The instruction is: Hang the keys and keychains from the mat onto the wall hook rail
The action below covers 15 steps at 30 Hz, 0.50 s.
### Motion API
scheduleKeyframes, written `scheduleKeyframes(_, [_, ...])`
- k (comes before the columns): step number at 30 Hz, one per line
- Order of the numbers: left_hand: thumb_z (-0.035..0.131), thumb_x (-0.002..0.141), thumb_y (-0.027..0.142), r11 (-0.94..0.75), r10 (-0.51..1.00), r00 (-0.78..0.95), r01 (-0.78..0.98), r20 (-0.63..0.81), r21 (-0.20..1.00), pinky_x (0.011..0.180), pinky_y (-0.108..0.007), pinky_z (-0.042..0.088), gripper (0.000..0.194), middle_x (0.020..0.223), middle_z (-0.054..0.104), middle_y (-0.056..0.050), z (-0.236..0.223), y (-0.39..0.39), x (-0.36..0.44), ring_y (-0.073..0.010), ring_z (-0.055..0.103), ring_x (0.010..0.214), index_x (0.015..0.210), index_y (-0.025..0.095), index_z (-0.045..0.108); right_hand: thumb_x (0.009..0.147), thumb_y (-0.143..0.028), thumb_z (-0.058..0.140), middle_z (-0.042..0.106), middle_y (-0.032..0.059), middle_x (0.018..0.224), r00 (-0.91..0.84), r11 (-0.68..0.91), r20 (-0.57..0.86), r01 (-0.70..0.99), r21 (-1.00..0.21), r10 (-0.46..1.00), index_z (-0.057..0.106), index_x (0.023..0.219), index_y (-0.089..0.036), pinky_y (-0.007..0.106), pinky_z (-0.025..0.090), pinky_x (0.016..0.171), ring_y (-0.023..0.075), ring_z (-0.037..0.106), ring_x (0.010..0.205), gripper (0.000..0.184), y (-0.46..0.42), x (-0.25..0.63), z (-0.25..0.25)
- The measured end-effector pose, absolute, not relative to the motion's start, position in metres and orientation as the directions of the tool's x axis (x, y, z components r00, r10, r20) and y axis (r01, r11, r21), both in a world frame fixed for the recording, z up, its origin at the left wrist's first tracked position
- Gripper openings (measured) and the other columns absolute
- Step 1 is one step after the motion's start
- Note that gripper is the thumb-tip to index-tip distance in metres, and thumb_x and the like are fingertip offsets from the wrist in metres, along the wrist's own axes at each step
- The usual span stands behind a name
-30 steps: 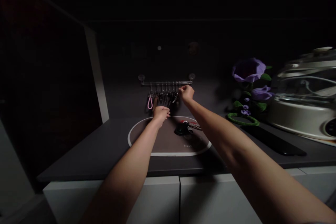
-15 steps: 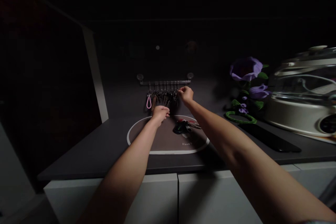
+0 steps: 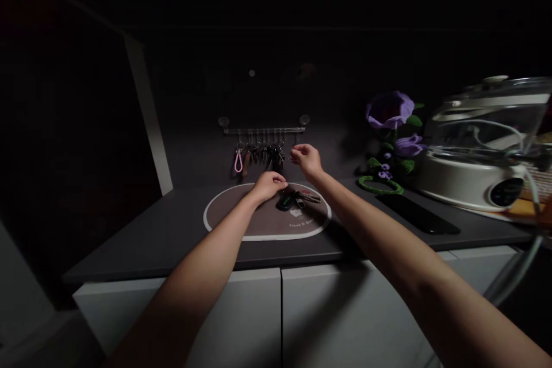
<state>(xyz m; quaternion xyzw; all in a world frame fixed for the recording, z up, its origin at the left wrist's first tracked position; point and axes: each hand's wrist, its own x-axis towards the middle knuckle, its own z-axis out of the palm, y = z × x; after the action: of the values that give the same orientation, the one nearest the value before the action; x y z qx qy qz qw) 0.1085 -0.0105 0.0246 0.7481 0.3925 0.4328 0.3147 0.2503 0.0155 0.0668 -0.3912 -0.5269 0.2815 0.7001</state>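
My left hand [image 3: 268, 186] hangs over the brown mat [image 3: 241, 221], its thumb and fingers drawn together; whatever is in them is too dark to make out. Just below its fingertips, on the mat, lies a bunch of keys with a black fob [image 3: 285, 202] and a braided strap [image 3: 311, 197]. My right hand [image 3: 307, 160] is raised under the right end of the clear hook rail [image 3: 263, 130], pinching something small that I cannot make out. Several bunches of keys [image 3: 274, 155] hang from the rail to its left, with a pink loop [image 3: 238, 161] at the far left.
Purple artificial flowers [image 3: 390, 110] with a green ring base [image 3: 380, 186] stand to the right. A flat black object [image 3: 417, 214] lies on the dark counter [image 3: 142, 241]. A white appliance with a clear lid [image 3: 468, 178] stands farther right. White cabinet fronts [image 3: 325, 310] are below.
My view has turned a little to the right. My left hand has moved right, away from the hanging keys and towards the bunch on the mat. My right hand has drawn slightly away from the hanging keys.
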Motion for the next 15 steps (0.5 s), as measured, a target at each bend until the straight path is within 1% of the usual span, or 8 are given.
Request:
scheduleKeyframes(3, [0.065, 0.065, 0.028, -0.572, 0.814, 0.408, 0.447, 0.413, 0.688, 0.06, -0.023, 0.041, 0.023, 0.07, 0.063, -0.003, 0.02, -0.013, 0.111, -0.0119, 0.054, 0.063, 0.081, 0.012, 0.066, 0.066, -0.023, 0.061, 0.058, -0.0016, 0.064, 0.294, 0.505, 0.491, 0.03, -0.863, 0.82, 0.053, 0.078, -0.016, 0.019, 0.042, 0.048, 0.0081, 0.055, 0.052, 0.017, -0.004, 0.254, 0.048])
scheduleKeyframes(5, [0.064, 0.065, 0.034, -0.634, 0.772, 0.469, 0.519, 0.43, 0.573, 0.063, -0.024, 0.041, 0.028, 0.074, 0.063, -0.004, 0.016, -0.013, 0.112, -0.0134, 0.055, 0.067, 0.084, 0.013, 0.066, 0.066, -0.028, 0.061, 0.059, -0.0007, 0.065, 0.303, 0.488, 0.484, 0.068, -0.87, 0.821, 0.054, 0.079, -0.016, 0.019, 0.042, 0.048, 0.0077, 0.053, 0.051, 0.02, -0.013, 0.258, 0.034])
scheduleKeyframes(7, [0.064, 0.064, 0.04, -0.696, 0.718, 0.531, 0.567, 0.45, 0.442, 0.066, -0.025, 0.04, 0.033, 0.078, 0.063, -0.005, 0.013, -0.011, 0.111, -0.0153, 0.055, 0.072, 0.084, 0.014, 0.067, 0.067, -0.03, 0.06, 0.06, 0.0004, 0.066, 0.301, 0.474, 0.493, 0.137, -0.87, 0.816, 0.055, 0.081, -0.015, 0.02, 0.041, 0.047, 0.008, 0.052, 0.051, 0.021, -0.019, 0.263, 0.023])
scheduleKeyframes(9, [0.064, 0.062, 0.047, -0.728, 0.683, 0.576, 0.59, 0.45, 0.35, 0.067, -0.025, 0.04, 0.039, 0.081, 0.063, -0.006, 0.01, -0.01, 0.11, -0.0169, 0.055, 0.075, 0.086, 0.015, 0.067, 0.069, -0.03, 0.058, 0.062, 0.0016, 0.068, 0.286, 0.47, 0.524, 0.24, -0.85, 0.802, 0.056, 0.082, -0.015, 0.02, 0.041, 0.048, 0.0087, 0.052, 0.053, 0.02, -0.021, 0.269, 0.015])
scheduleKeyframes(12, [0.061, 0.061, 0.054, -0.729, 0.681, 0.604, 0.615, 0.413, 0.302, 0.064, -0.025, 0.037, 0.047, 0.078, 0.062, -0.006, 0.008, -0.011, 0.109, -0.0173, 0.054, 0.073, 0.087, 0.015, 0.066, 0.072, -0.029, 0.055, 0.064, 0.003, 0.071, 0.242, 0.488, 0.616, 0.426, -0.761, 0.75, 0.058, 0.083, -0.016, 0.022, 0.042, 0.054, 0.0101, 0.054, 0.057, 0.017, -0.021, 0.277, 0.012])
scheduleKeyframes(15, [0.061, 0.06, 0.055, -0.73, 0.681, 0.626, 0.619, 0.38, 0.289, 0.061, -0.024, 0.035, 0.048, 0.074, 0.062, -0.004, 0.01, -0.015, 0.108, -0.0162, 0.052, 0.069, 0.086, 0.016, 0.066, 0.075, -0.027, 0.053, 0.065, 0.0037, 0.072, 0.184, 0.49, 0.693, 0.582, -0.649, 0.697, 0.06, 0.081, -0.016, 0.025, 0.043, 0.062, 0.0118, 0.056, 0.063, 0.014, -0.019, 0.28, 0.012])
